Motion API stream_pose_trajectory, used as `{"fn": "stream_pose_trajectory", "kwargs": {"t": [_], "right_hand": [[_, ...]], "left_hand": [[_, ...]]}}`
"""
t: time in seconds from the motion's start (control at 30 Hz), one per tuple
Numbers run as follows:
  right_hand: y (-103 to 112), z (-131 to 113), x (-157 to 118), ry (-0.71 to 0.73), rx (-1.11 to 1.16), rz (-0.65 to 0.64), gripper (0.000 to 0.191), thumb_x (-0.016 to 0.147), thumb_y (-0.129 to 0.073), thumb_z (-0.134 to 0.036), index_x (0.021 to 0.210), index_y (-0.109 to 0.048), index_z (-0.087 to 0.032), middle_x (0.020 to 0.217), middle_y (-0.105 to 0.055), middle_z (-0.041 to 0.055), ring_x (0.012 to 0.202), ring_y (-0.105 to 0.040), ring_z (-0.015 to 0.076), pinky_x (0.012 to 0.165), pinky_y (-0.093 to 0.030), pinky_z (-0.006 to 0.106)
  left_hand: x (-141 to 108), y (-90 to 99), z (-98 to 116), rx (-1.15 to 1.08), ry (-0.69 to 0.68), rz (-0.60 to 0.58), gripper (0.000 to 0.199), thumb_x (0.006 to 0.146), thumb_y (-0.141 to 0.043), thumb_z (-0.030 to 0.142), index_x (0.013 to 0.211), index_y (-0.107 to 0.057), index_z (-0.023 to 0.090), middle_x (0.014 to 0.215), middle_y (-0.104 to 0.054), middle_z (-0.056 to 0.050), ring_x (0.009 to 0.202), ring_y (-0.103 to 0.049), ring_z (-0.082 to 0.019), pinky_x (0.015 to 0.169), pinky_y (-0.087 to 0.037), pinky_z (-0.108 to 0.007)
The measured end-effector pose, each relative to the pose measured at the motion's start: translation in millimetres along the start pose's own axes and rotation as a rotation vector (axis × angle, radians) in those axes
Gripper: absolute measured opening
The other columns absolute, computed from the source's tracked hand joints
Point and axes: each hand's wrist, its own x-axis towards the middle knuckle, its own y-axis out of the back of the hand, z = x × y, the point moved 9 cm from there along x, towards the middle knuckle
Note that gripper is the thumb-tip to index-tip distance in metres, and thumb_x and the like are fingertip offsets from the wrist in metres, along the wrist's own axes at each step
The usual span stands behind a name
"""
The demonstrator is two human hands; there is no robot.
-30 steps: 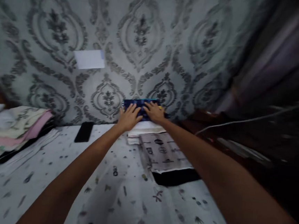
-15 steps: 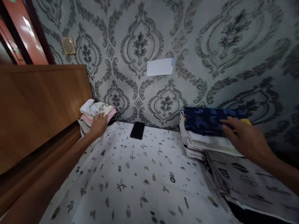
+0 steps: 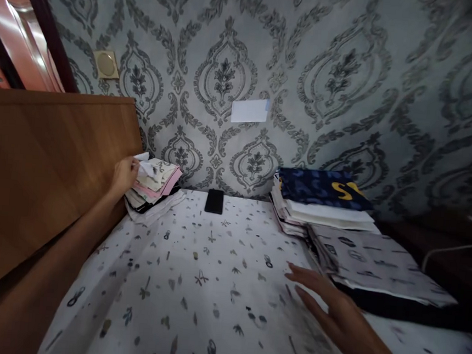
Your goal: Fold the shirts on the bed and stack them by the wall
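Note:
At the far left, my left hand (image 3: pixel 124 175) is closed on a small white cloth (image 3: pixel 146 167) that lies on top of a stack of folded clothes (image 3: pixel 164 179), cream and pink in its upper layers. My right hand (image 3: pixel 334 304) is over the patterned white bedsheet (image 3: pixel 191 316) with fingers apart and nothing in them. Just beyond it are folded grey printed clothes (image 3: pixel 381 264) on a black piece. Behind those stands a taller stack with a folded navy garment (image 3: pixel 313 186) with yellow lettering on top.
A black phone (image 3: pixel 214 201) lies on the sheet near the wall. The wooden headboard (image 3: pixel 50 166) rises along the left side. On the patterned wall are a white paper (image 3: pixel 249 111) and a beige round-faced fixture (image 3: pixel 106 64). A pale cable (image 3: pixel 456 248) runs at the right.
My right hand has come off the navy garment and moved down and toward me over the sheet. My left hand has shifted left on its stack and taken hold of the white cloth.

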Motion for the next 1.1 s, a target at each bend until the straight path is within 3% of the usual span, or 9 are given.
{"fn": "stream_pose_trajectory", "kwargs": {"t": [0.1,0.2,0.3,0.4,0.5,0.77,0.83,1.0,1.1], "right_hand": [[-32,-35,-12,-0.082,0.311,-0.22,0.05,0.093,-0.048,-0.06,0.12,-0.069,-0.024,0.126,-0.068,0.0161,0.111,-0.068,0.0302,0.085,-0.06,0.041],[-62,-76,-24,-0.102,0.593,-0.33,0.054,0.092,-0.054,-0.053,0.139,-0.053,-0.025,0.132,-0.063,0.0154,0.111,-0.067,0.0267,0.084,-0.059,0.038],[-87,-100,-37,-0.088,0.75,-0.354,0.066,0.086,-0.065,-0.044,0.145,-0.043,-0.025,0.132,-0.061,0.0119,0.103,-0.066,0.0227,0.08,-0.056,0.034],[-103,-98,-54,-0.157,0.725,-0.384,0.033,0.084,-0.064,-0.038,0.112,-0.064,-0.02,0.091,-0.068,0.0034,0.077,-0.062,0.0176,0.067,-0.051,0.028],[-95,-91,-71,-0.169,0.617,-0.353,0.014,0.084,-0.061,-0.032,0.079,-0.062,-0.02,0.071,-0.059,-0.0005,0.067,-0.055,0.0153,0.06,-0.044,0.026],[-57,-89,-122,0.144,0.357,-0.316,0.017,0.091,-0.049,-0.016,0.097,-0.064,-0.022,0.096,-0.065,0.0054,0.083,-0.062,0.0172,0.072,-0.05,0.03],[-50,-84,-127,0.133,0.295,-0.28,0.02,0.091,-0.046,-0.014,0.096,-0.063,-0.022,0.099,-0.065,0.0063,0.084,-0.063,0.0176,0.074,-0.051,0.032],[-52,-114,-116,0.107,0.17,-0.209,0.021,0.092,-0.049,-0.023,0.107,-0.064,-0.02,0.11,-0.064,0.01,0.094,-0.063,0.023,0.08,-0.054,0.038],[-80,-144,-107,0.15,-0.045,-0.335,0.043,0.085,-0.063,-0.025,0.127,-0.059,-0.019,0.117,-0.064,0.0136,0.107,-0.059,0.0313,0.088,-0.052,0.046]], "left_hand": [[-61,25.7,46,-0.455,-0.155,-0.045,0.033,0.089,-0.047,0.034,0.101,-0.068,0.011,0.091,-0.071,-0.008,0.082,-0.064,-0.019,0.075,-0.049,-0.028],[-154,23.0,106,-0.901,-0.243,-0.423,0.032,0.082,-0.06,0.044,0.09,-0.07,0.015,0.086,-0.072,-0.005,0.073,-0.063,-0.016,0.07,-0.05,-0.026],[-238,12.7,143,-1.073,-0.191,-0.76,0.032,0.082,-0.062,0.044,0.091,-0.073,0.015,0.088,-0.073,-0.007,0.076,-0.064,-0.018,0.07,-0.05,-0.027],[-284,5.1,148,-1.07,-0.148,-0.893,0.033,0.083,-0.061,0.044,0.095,-0.073,0.015,0.094,-0.073,-0.009,0.081,-0.064,-0.019,0.07,-0.049,-0.026],[-306,3.5,132,-0.939,-0.148,-0.942,0.035,0.085,-0.059,0.044,0.105,-0.072,0.018,0.094,-0.071,-0.006,0.077,-0.061,-0.017,0.064,-0.046,-0.024],[-394,21.8,128,-0.635,-0.455,-1.583,0.028,0.091,-0.052,0.035,0.078,-0.067,0.016,0.062,-0.062,0.0,0.058,-0.054,-0.012,0.055,-0.038,-0.021],[-385,17.5,132,-0.686,-0.456,-1.521,0.033,0.092,-0.049,0.04,0.075,-0.065,0.017,0.064,-0.061,0.0,0.059,-0.054,-0.012,0.056,-0.039,-0.022],[-324,-9.5,133,-0.548,-0.529,-0.867,0.028,0.09,-0.045,0.031,0.109,-0.063,0.02,0.095,-0.066,-0.005,0.086,-0.059,-0.021,0.074,-0.045,-0.03],[-327,-23.4,138,-0.346,-0.712,-0.777,0.03,0.086,-0.044,0.017,0.111,-0.061,0.021,0.109,-0.066,-0.008,0.1,-0.058,-0.025,0.083,-0.044,-0.035]]}}
